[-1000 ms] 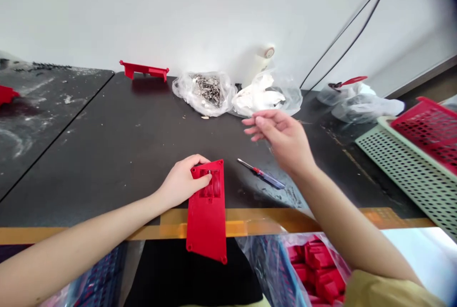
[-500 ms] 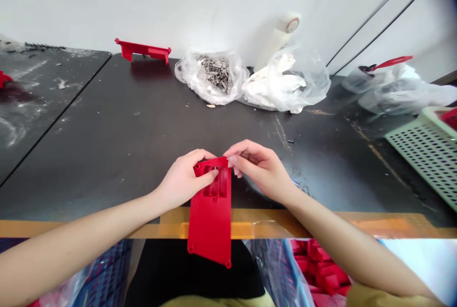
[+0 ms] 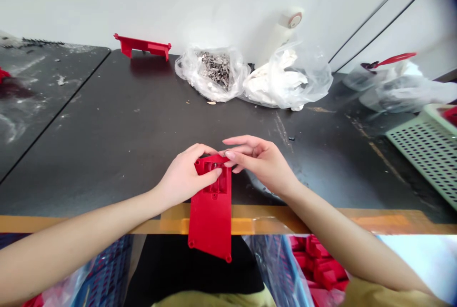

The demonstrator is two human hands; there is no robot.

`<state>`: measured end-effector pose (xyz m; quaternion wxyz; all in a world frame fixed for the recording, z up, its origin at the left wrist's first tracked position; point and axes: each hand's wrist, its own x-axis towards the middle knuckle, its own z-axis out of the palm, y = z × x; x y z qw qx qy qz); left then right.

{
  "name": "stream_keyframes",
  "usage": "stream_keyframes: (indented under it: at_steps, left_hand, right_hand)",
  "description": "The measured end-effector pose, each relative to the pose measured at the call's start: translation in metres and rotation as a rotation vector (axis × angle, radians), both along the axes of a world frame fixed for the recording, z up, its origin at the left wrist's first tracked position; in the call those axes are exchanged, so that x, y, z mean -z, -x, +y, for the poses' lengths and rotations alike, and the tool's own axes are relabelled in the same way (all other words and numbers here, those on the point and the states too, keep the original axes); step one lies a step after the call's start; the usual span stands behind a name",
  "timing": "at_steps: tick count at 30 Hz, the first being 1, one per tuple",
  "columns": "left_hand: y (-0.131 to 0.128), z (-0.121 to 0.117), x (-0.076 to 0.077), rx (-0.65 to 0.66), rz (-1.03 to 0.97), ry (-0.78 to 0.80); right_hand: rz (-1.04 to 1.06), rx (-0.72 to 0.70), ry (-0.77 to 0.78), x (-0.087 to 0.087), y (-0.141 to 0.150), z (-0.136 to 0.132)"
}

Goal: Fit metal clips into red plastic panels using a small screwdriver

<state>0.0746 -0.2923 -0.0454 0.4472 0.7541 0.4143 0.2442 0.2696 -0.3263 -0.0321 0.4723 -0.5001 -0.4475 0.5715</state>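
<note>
My left hand [image 3: 185,173] grips a flat red plastic panel [image 3: 210,221] with a recessed compartment near its far end. My left thumb lies over the compartment, where a small metal piece [image 3: 215,166] shows beside the thumb tip; the other fingers curl over the far edge. At the panel's far right corner is my right hand [image 3: 260,162], its index finger stretched out and its thumb near or touching the corner. I see nothing clearly held between those fingers. The panel's near end overhangs the table edge.
Against the wall stand another red plastic part [image 3: 144,47], a plastic bag of small metal pieces [image 3: 216,71] and a bag with white contents [image 3: 278,83]. A pale green basket [image 3: 424,140] is at the right. Below the table, a blue crate [image 3: 280,262] stands beside red parts [image 3: 323,264].
My right fingers have spread from a pinch at the panel's corner, with the index finger lifting away. My left hand keeps its hold, its thumb still over the compartment.
</note>
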Motion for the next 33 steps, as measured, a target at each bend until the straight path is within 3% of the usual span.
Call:
stream_keyframes:
  at_steps: [5,8,11,13,16,20,24,29,33]
  left_hand:
    - [0.006,-0.002,-0.002,-0.076,0.124,-0.332]
    - [0.008,-0.001,-0.002,-0.145,0.038,-0.674]
    - [0.009,0.001,-0.003,-0.075,-0.075,-1.006]
    - [0.009,0.001,-0.004,0.002,-0.099,-1.095]
    - [0.011,0.001,-0.006,0.035,-0.028,-1.123]
    - [0.014,0.001,-0.008,-0.023,0.027,-1.170]
    - [0.015,0.001,-0.010,-0.042,0.054,-1.122]
    - [0.012,0.002,-0.012,0.032,0.000,-0.848]
    - [0.011,0.003,-0.014,0.142,-0.104,-0.503]
  right_hand:
    - [-0.070,0.057,-0.124,0.002,0.005,-0.003]
    - [-0.173,0.079,-0.255,0.000,0.007,-0.006]
    - [-0.155,0.054,-0.319,-0.003,0.011,-0.011]
    - [-0.068,0.027,-0.293,-0.005,0.016,-0.014]
    - [0.034,0.023,-0.227,-0.005,0.021,-0.017]
    - [0.043,0.067,-0.163,-0.004,0.022,-0.016]
    - [0.079,0.032,-0.150,-0.002,0.021,-0.014]
    - [0.029,-0.013,-0.249,0.000,0.018,-0.014]
    - [-0.309,-0.074,-0.591,-0.002,0.006,-0.011]
